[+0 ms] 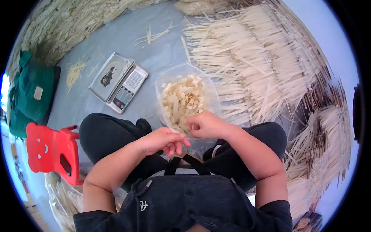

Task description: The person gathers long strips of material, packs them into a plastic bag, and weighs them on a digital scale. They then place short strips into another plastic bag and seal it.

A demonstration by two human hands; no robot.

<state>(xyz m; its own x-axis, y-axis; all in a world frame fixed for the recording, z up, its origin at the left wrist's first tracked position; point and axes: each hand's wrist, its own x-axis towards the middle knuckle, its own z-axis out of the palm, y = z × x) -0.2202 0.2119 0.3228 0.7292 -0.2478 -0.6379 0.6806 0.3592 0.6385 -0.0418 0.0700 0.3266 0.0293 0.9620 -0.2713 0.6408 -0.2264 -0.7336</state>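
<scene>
In front of my crossed legs stands a clear plastic tub [211, 91], holding many short pale flat pieces [183, 98] that look like cut strips. My right hand [208, 124] is over its near right rim, fingers curled inward; whatever they grip, if anything, is hidden. Just left of it, my left hand [166, 141] hovers by the tub's near edge. Its fingers are loosely bent and apart, with nothing visible in them. The two hands are close together but do not appear to touch.
Left of the tub lies a digital scale [127, 83]. Long pale strips [247, 65] are spread in rows at right. A red child's chair [52, 149] carries a dark phone-like object [65, 164]. A green bag [34, 92] stands at far left; heaped fibrous material [77, 19] lines the back.
</scene>
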